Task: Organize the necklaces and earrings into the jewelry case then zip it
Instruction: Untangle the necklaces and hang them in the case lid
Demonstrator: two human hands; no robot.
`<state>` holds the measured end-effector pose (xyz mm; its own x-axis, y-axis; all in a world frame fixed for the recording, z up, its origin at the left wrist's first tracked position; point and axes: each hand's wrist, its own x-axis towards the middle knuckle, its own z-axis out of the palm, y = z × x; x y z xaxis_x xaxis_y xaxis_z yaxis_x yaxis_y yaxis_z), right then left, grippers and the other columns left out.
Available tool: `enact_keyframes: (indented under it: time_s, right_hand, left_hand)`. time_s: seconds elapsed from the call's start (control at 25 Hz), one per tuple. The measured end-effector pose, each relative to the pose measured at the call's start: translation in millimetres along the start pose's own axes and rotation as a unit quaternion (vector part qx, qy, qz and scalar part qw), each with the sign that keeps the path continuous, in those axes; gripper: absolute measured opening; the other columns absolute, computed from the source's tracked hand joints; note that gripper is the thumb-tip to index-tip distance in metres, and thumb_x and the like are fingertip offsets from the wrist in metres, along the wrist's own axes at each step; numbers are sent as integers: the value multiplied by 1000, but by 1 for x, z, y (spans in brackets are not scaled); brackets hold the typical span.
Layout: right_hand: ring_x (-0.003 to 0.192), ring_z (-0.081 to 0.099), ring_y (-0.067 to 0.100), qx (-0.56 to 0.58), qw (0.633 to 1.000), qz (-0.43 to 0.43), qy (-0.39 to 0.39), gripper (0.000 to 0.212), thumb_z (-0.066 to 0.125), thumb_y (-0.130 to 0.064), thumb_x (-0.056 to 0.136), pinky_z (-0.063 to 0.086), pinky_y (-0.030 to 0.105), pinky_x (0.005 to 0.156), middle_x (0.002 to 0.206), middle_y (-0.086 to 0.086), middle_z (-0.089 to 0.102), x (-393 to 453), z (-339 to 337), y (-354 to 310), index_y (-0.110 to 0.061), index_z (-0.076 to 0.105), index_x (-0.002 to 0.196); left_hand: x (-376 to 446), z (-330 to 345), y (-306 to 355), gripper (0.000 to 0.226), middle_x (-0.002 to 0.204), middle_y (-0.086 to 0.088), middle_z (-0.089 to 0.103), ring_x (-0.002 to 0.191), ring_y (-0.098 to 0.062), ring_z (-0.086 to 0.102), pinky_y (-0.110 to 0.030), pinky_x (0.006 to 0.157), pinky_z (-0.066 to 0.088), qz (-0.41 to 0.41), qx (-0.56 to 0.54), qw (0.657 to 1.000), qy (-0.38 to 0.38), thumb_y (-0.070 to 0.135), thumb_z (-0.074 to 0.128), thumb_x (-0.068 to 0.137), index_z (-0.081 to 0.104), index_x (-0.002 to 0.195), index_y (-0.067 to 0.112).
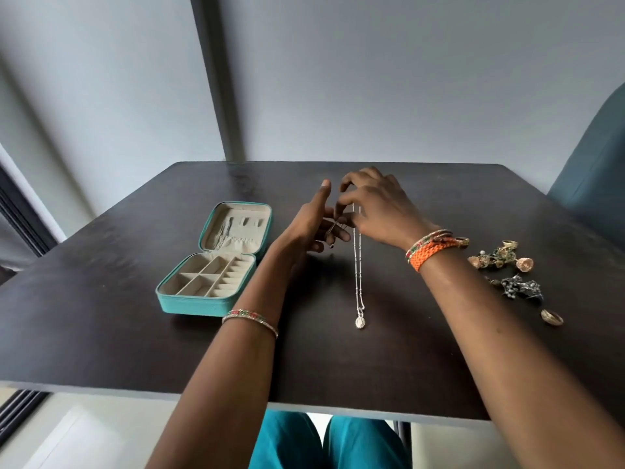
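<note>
A teal jewelry case (189, 304) lies open on the dark table, its lid flat behind the beige compartments; a chain hangs in the lid (221, 231). A silver necklace (356, 265) with an oval pendant (360, 322) stretches toward me on the table. My right hand (375, 208) pinches the necklace's far end. My left hand (316, 221) sits just left of it, thumb raised, fingers touching the chain's clasp end. A heap of gold earrings (504, 257) and a dark beaded piece (522, 287) lie at the right.
A gold ring-like piece (552, 317) lies near the right front. A teal chair back (592, 164) stands beyond the table's right corner. The table's front edge (135, 390) is close to my lap.
</note>
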<state>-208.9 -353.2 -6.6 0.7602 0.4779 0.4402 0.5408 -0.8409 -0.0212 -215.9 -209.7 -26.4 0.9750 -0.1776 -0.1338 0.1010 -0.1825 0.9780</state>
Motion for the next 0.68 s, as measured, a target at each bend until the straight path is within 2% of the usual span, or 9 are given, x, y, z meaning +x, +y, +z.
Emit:
enact_keyframes:
  time_s: [0.12, 0.2, 0.32, 0.44, 0.56, 0.68]
  right_hand:
    - [115, 43, 21, 30, 999, 37, 18, 10, 63, -21, 86, 34, 38, 92, 112, -1, 56, -3, -14, -2, -20, 69, 93]
    - [112, 46, 22, 62, 996, 53, 35, 8, 63, -21, 86, 36, 36, 89, 108, 0, 58, -5, -26, -7, -18, 69, 91]
    - [103, 54, 22, 125, 987, 68, 70, 6, 60, -13, 85, 44, 34, 84, 104, 4, 64, -4, -43, -22, -13, 66, 87]
    - [84, 64, 21, 226, 966, 90, 90, 8, 58, -3, 81, 52, 30, 74, 85, 7, 69, 0, -55, -42, -7, 65, 80]
    - [79, 65, 20, 226, 966, 86, 93, 9, 57, 0, 79, 51, 26, 68, 82, 9, 70, 6, -61, -63, -4, 66, 79]
    - [74, 65, 18, 211, 970, 52, 106, 10, 60, 1, 79, 53, 28, 70, 78, 8, 70, 17, -70, -76, -5, 68, 77]
  left_hand:
    - [-5, 4, 5, 52, 46, 3, 51, 37, -7, 35, -15, 40, 23, 21, -35, 996, 85, 42, 36, 98, 60, 62, 14]
    - [-11, 4, 11, 41, 43, 3, 51, 35, -7, 35, -10, 38, 23, 13, -115, 984, 133, 28, 41, 96, 54, 60, 14]
    - [-25, 7, 19, 28, 41, 5, 52, 28, -3, 36, -6, 34, 21, -1, -246, 960, 135, 18, 38, 93, 53, 70, 13]
    - [-42, 4, 21, 23, 42, 1, 51, 26, -4, 37, -9, 29, 18, -13, -380, 916, 124, 9, 33, 90, 47, 72, 12]
    - [-58, -6, 23, 19, 56, -7, 54, 30, -9, 44, -11, 32, 29, -31, -446, 887, 118, 5, 34, 87, 46, 73, 7]
    - [-70, -27, 32, 17, 80, -15, 54, 58, -20, 60, -19, 45, 50, -21, -451, 881, 142, 5, 36, 89, 47, 77, 4]
